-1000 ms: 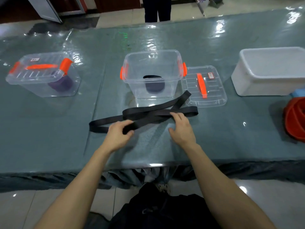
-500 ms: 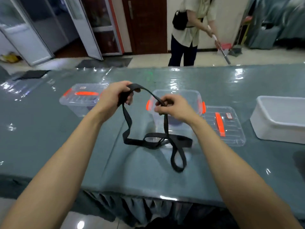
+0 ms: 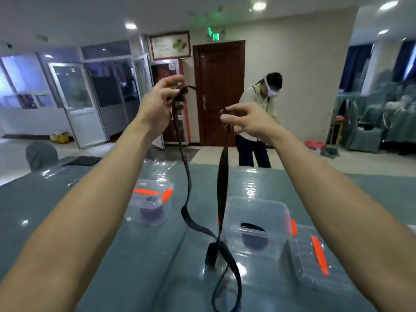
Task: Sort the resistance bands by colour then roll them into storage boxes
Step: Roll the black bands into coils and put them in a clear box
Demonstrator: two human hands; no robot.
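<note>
I hold a long black resistance band (image 3: 221, 176) up high with both hands. My left hand (image 3: 162, 102) grips one bunched end at upper left. My right hand (image 3: 245, 119) pinches the other strand between thumb and fingers. The band hangs in two strands and its lower loop trails on the table (image 3: 135, 255). An open clear box (image 3: 256, 224) with orange latches stands behind the band's loop and holds a dark rolled band (image 3: 254, 238). A closed clear box (image 3: 150, 203) to the left holds a purple roll.
The open box's clear lid (image 3: 319, 264) with an orange handle lies to its right. A person (image 3: 258, 122) stands bent over beyond the table's far edge, in front of a brown door. Covered chairs stand at the far right.
Both hands lifted the black band from the table to well above it. The view tilted up from the tabletop to the room, and the white bin at right left the frame.
</note>
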